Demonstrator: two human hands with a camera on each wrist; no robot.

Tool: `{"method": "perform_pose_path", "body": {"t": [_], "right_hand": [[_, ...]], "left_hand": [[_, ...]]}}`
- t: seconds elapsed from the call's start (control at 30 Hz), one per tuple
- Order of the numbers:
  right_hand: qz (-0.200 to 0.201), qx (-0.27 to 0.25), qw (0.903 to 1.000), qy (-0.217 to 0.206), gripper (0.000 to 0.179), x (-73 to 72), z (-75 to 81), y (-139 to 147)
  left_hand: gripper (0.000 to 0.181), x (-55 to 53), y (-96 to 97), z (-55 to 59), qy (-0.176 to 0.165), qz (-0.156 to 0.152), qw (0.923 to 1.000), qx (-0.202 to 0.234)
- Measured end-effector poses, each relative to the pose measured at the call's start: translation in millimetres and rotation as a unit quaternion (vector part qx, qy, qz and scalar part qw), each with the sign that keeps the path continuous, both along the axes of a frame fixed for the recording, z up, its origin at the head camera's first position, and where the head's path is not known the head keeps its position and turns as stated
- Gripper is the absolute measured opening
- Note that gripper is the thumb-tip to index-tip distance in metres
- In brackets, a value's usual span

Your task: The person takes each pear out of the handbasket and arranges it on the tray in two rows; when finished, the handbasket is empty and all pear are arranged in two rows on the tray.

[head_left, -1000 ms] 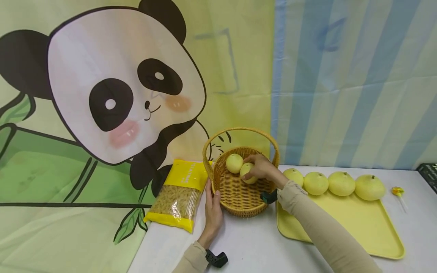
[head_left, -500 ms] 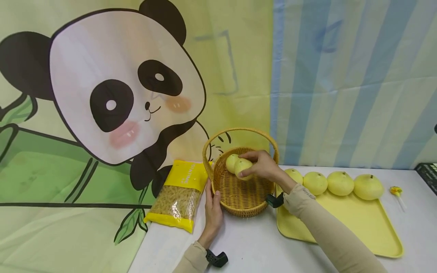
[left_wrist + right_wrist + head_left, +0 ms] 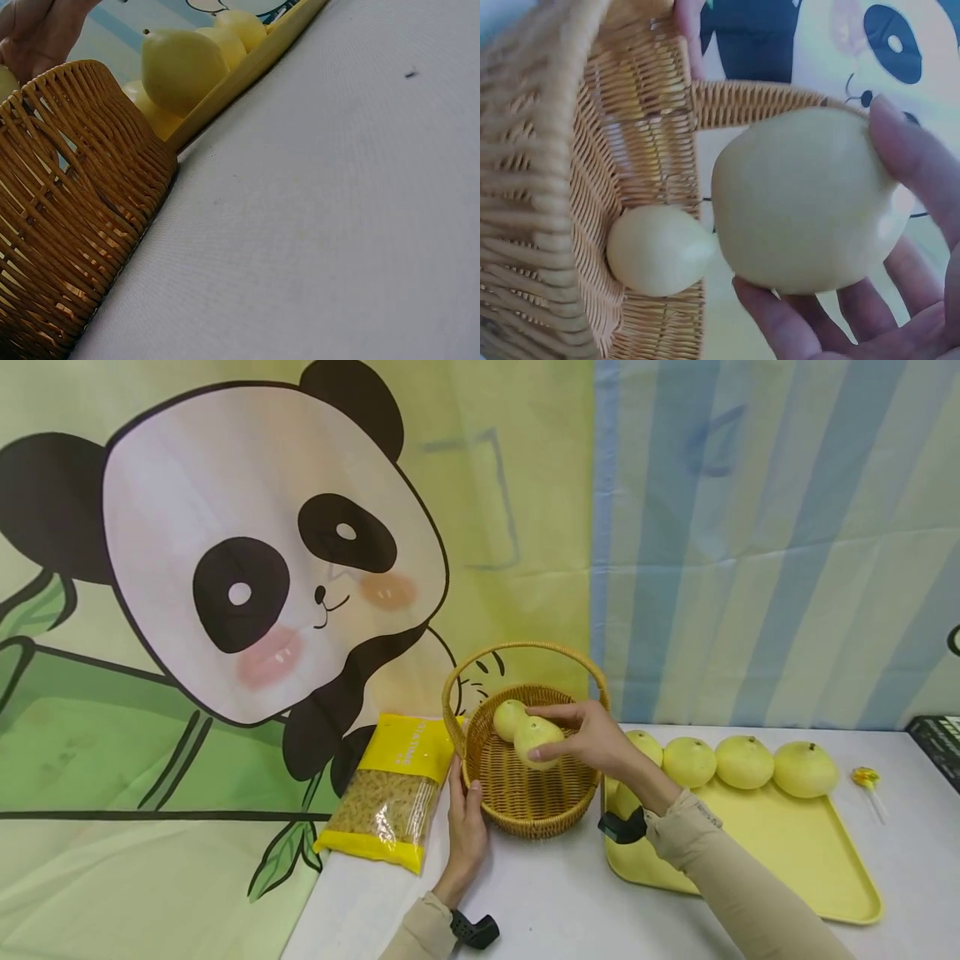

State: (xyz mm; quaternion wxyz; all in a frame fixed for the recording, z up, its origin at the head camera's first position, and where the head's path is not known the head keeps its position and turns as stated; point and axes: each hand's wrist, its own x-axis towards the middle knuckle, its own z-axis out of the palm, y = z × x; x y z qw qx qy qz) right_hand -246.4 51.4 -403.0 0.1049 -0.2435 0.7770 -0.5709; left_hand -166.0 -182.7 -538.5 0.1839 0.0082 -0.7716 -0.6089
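Note:
My right hand [image 3: 592, 739] grips a pale yellow pear [image 3: 538, 743] over the wicker basket [image 3: 536, 822], thumb on one side and fingers on the other. In the right wrist view, the held pear [image 3: 806, 202] is raised above the basket's inside. A second pear [image 3: 509, 720] rests inside the basket by its far wall. My left hand [image 3: 468, 827] lies along the basket's left outer side with fairly straight fingers, thumb near the rim. The left wrist view shows the woven basket wall [image 3: 82, 195] close up; the left fingers are hidden there.
Right of the basket, a yellow tray [image 3: 780, 852] carries several more pears [image 3: 744, 762]. A yellow-ended bag of pasta [image 3: 393, 793] lies at the left, close to my left hand. A lollipop [image 3: 866, 781] lies beyond the tray, and a dark object [image 3: 937, 743] sits at the right edge.
My right hand has lifted the pear from inside the basket, first shifting it left, then slightly back right and nearer the camera. The left hand stays at the basket.

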Motion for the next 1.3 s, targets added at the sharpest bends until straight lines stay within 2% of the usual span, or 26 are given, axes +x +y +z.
{"method": "perform_pose_path", "body": {"t": [0.37,0.67,0.8,1.0,1.3], "right_hand": [[-0.020,-0.018,0.9995,0.014,0.065,27.0,8.4,24.9],[-0.030,-0.021,0.9992,0.013,0.061,46.2,15.3,60.0],[-0.043,-0.031,0.9986,0.005,0.061,51.1,12.2,78.6],[-0.092,-0.002,0.9950,0.041,0.057,57.5,4.5,107.7],[-0.136,-0.006,0.9899,0.038,0.059,64.8,-8.7,146.6]], "left_hand": [[0.059,0.8,0.1,-1.3,0.000,-0.002,1.0000,0.007],[0.059,-1.1,-1.4,-2.7,0.001,-0.008,0.9999,0.011],[0.059,-0.4,-1.1,-2.1,-0.002,-0.008,0.9999,0.010],[0.059,-1.1,-0.8,-2.3,0.000,-0.003,1.0000,0.006],[0.059,-1.8,-1.1,-3.5,0.001,-0.005,1.0000,0.007]]}}
